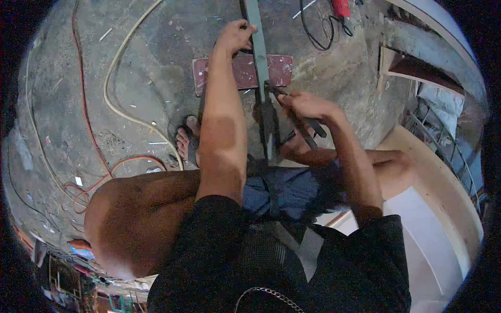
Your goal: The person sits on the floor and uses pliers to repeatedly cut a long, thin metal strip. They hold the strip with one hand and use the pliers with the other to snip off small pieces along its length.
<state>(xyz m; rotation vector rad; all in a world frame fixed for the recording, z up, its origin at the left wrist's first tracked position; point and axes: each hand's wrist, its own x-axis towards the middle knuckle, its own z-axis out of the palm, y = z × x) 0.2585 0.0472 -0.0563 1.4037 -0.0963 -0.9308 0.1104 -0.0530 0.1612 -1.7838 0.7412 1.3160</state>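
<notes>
A long grey-green bar (254,21) runs from the top edge down toward my lap, lying across a worn dark-red board (282,71). My left hand (236,36) is closed around the bar's far part, beyond the board. Nearer to me, my right hand (309,105) is closed on a dark pliers-like tool (302,129) with two long handles. Its tip is at the bar's right side, just below the board; whether it bites on the bar I cannot tell. The bar's near end lies in shadow between my feet.
I sit low over a littered concrete floor (156,47). A pale hose (110,78) and an orange cord (82,88) trail on the left. At the upper right lies a red tool (341,7) with a black cable (319,47). A curved wooden panel (443,172) stands at my right.
</notes>
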